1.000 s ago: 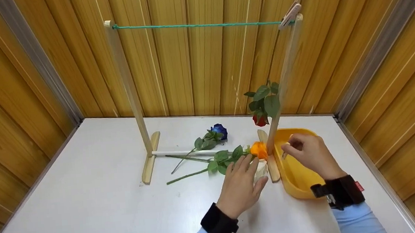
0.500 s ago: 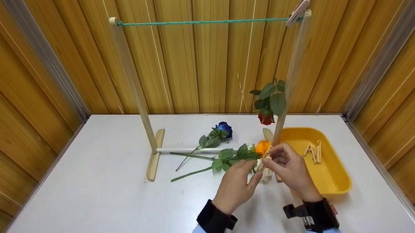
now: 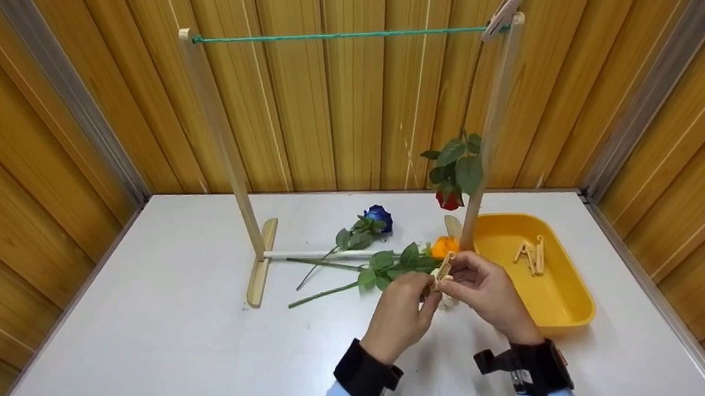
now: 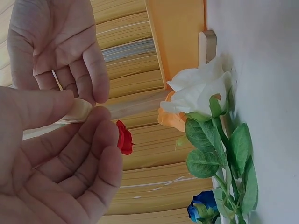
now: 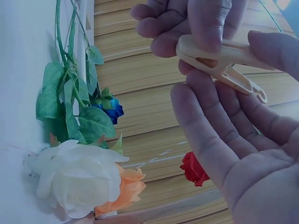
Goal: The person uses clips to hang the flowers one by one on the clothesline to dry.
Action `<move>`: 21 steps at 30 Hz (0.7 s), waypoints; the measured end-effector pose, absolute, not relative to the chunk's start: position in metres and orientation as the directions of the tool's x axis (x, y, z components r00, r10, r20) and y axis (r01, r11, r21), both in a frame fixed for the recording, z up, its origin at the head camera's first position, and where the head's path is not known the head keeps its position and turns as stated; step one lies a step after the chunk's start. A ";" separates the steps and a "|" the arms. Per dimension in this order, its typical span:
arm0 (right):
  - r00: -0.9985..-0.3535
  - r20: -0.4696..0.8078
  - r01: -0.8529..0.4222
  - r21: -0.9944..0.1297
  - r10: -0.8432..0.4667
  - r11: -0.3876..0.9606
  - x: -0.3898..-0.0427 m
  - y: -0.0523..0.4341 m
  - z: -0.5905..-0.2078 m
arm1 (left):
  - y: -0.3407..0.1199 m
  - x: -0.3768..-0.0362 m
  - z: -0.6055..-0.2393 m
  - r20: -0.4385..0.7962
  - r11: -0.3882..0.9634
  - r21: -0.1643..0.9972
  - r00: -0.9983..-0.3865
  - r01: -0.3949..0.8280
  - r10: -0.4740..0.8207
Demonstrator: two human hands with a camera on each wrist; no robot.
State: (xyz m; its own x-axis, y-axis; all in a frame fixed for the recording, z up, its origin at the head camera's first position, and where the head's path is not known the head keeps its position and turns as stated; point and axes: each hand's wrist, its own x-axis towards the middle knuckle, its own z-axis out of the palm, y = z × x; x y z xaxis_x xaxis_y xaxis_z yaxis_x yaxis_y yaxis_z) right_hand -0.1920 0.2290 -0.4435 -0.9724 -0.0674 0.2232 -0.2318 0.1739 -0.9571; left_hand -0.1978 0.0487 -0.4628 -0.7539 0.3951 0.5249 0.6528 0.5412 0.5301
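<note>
Between both hands is a cream clothespin point(image 5: 212, 60), held just in front of the orange rose. My left hand point(image 3: 399, 314) pinches one end of it between thumb and fingers. The thumb and fingers of my right hand point(image 3: 495, 297) grip its other end. On the table, stems pointing left, lie an orange rose point(image 3: 443, 247), a white rose point(image 4: 198, 91) and a blue rose point(image 3: 380, 218). In the head view the hands mostly cover the white bloom. A red rose point(image 3: 449, 200) hangs head down from a pink clothespin point(image 3: 502, 17) on a green cord point(image 3: 340, 36).
The cord runs between two wooden posts point(image 3: 222, 145) with flat feet, joined low down by a white bar point(image 3: 307, 256). A yellow basin point(image 3: 566, 310) stands to the right, with more clothespins point(image 3: 540, 254) inside. Wood-patterned panels point(image 3: 358, 115) enclose the table.
My right hand has come left out of the basin with the clothespin and met my left hand. The left fingers, spread over the roses earlier, now pinch the clothespin too.
</note>
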 end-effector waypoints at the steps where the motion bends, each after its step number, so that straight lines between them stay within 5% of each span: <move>1: -0.972 0.225 -0.233 -0.956 -0.068 0.177 -0.192 0.229 -0.443 | 0.049 -0.198 -0.463 0.525 0.545 0.527 -0.754 0.653 0.396; 10: -0.967 0.253 -0.254 -0.946 -0.028 0.201 -0.194 0.228 -0.446 | 0.031 -0.210 -0.470 0.447 0.622 0.564 -0.834 0.544 0.323; 21: -0.977 0.212 -0.204 -0.959 0.019 0.197 -0.193 0.232 -0.444 | -0.025 -0.259 -0.474 0.514 0.823 0.425 -0.849 0.377 0.123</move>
State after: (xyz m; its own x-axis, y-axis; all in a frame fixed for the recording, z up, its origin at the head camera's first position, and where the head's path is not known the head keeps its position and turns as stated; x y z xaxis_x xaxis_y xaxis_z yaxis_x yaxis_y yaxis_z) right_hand -0.1934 0.2318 -0.4443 -0.9771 0.0186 0.2121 -0.2044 0.1971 -0.9588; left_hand -0.2592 -0.0253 -0.4744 -0.8487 0.1233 0.5143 0.3773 0.8226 0.4254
